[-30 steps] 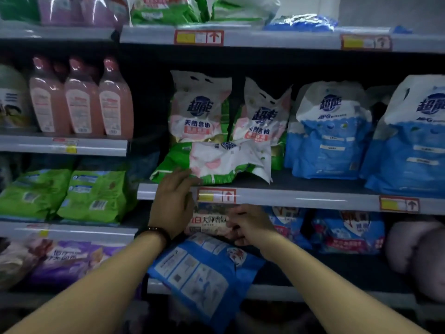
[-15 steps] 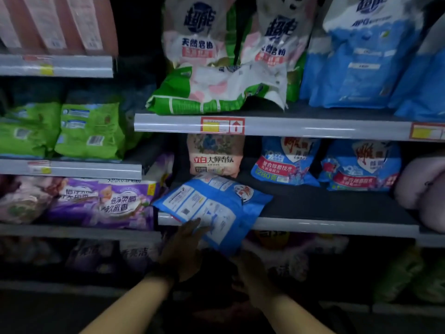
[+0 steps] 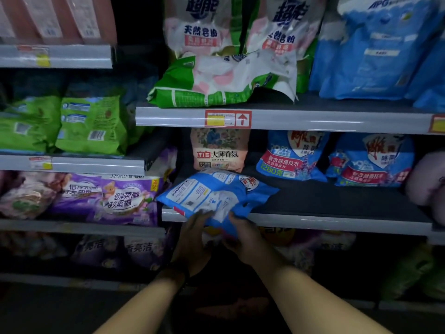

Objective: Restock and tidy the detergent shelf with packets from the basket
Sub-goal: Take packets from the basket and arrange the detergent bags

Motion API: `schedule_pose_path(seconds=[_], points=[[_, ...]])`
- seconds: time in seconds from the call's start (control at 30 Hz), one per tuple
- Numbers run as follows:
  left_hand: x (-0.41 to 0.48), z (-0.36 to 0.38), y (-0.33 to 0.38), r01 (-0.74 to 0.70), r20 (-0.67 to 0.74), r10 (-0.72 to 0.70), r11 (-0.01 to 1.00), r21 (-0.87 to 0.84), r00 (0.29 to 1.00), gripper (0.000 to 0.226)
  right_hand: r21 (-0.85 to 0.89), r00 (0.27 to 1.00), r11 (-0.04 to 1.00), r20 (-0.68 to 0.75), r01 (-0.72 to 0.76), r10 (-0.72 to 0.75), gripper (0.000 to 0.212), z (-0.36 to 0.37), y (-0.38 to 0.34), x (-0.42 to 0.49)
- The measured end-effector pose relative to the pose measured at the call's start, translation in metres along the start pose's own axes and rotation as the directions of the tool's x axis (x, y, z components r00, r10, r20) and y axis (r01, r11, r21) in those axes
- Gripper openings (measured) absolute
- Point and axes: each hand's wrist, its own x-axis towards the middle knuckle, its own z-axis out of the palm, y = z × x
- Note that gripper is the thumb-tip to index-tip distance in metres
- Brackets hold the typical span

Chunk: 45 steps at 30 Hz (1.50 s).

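A blue detergent packet (image 3: 216,194) lies flat with its printed back up, hanging over the front edge of the dark shelf (image 3: 337,201). My left hand (image 3: 195,239) grips its lower left edge and my right hand (image 3: 243,237) grips its lower right edge. Behind it stands a pink floral packet (image 3: 219,150). Two blue packets (image 3: 291,157) with red labels stand further right on the same shelf. No basket is in view.
On the shelf above, a green and white packet (image 3: 221,80) lies flat before upright ones, with big blue bags (image 3: 370,49) to their right. Green packets (image 3: 91,124) and purple packets (image 3: 113,198) fill the left shelves. Lower shelves are dark.
My view has dropped from the upper shelf to the middle one. Both hands came down from the shelf's price rail and took hold of the blue packet's lower edge.
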Motion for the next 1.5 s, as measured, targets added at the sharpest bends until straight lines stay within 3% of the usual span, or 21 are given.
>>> schedule_pose_path(seconds=[0.1, 0.23, 0.4, 0.5, 0.6, 0.77, 0.87, 0.97, 1.13, 1.27, 1.33, 1.4, 1.47, 1.5], points=[[0.008, -0.006, 0.009, 0.106, -0.084, -0.094, 0.983, 0.147, 0.992, 0.090, -0.033, 0.995, 0.995, -0.037, 0.095, -0.096, 0.037, -0.005, -0.039, -0.009], [0.017, -0.011, 0.019, 0.095, -0.117, -0.063, 0.952, 0.292, 0.991, 0.095, 0.081, 0.974, 0.974, 0.062, 0.213, -0.218, 0.016, -0.030, -0.086, -0.033], [0.024, 0.007, 0.045, -0.030, 0.014, 0.027, 0.918, 0.396, 1.000, 0.091, 0.310, 0.948, 0.926, 0.159, 0.217, -0.276, 0.036, -0.068, -0.123, -0.058], [0.026, 0.028, 0.068, -0.088, 0.119, 0.060, 0.966, 0.243, 0.991, 0.082, 0.365, 0.941, 0.904, 0.165, 0.221, -0.297, 0.053, -0.099, -0.124, -0.071], [0.028, 0.044, 0.091, -0.100, 0.057, 0.091, 0.981, 0.166, 0.994, 0.073, 0.386, 0.933, 0.873, 0.079, 0.296, -0.352, 0.060, -0.130, -0.107, -0.081], [0.036, 0.059, 0.138, -0.170, 0.036, 0.166, 0.978, 0.118, 0.985, 0.079, 0.394, 0.941, 0.871, 0.040, 0.295, -0.336, 0.058, -0.156, -0.071, -0.081], [0.039, 0.075, 0.165, -0.175, -0.030, 0.177, 0.982, 0.065, 0.984, 0.085, 0.389, 0.919, 0.849, 0.013, 0.358, -0.394, 0.065, -0.160, -0.070, -0.069], [0.045, 0.100, 0.179, -0.214, -0.153, 0.212, 0.977, 0.004, 0.965, 0.094, 0.369, 0.874, 0.802, -0.070, 0.470, -0.480, 0.047, -0.174, -0.087, -0.062], [0.080, 0.135, 0.217, -0.379, -0.338, 0.339, 0.924, -0.056, 0.878, 0.098, 0.448, 0.815, 0.705, -0.104, 0.550, -0.570, 0.051, -0.217, -0.138, -0.043], [0.113, 0.164, 0.245, -0.506, -0.358, 0.447, 0.858, -0.085, 0.820, 0.097, 0.439, 0.766, 0.651, -0.155, 0.619, -0.624, 0.048, -0.254, -0.171, -0.028], [0.128, 0.179, 0.249, -0.554, -0.286, 0.529, 0.833, -0.005, 0.799, 0.103, 0.417, 0.769, 0.660, -0.183, 0.625, -0.612, 0.047, -0.278, -0.175, -0.011], [0.130, 0.195, 0.246, -0.549, 0.024, 0.551, 0.825, 0.133, 0.834, 0.100, 0.283, 0.804, 0.760, -0.330, 0.584, -0.495, 0.043, -0.298, -0.169, 0.009], [0.125, 0.211, 0.237, -0.444, 0.428, 0.298, 0.845, 0.298, 0.853, 0.090, 0.033, 0.800, 0.900, -0.472, 0.435, -0.370, 0.044, -0.319, -0.153, 0.023], [0.124, 0.215, 0.234, -0.379, 0.536, 0.158, 0.864, 0.332, 0.829, 0.090, -0.044, 0.807, 0.931, -0.484, 0.363, -0.338, 0.044, -0.325, -0.144, 0.024]])
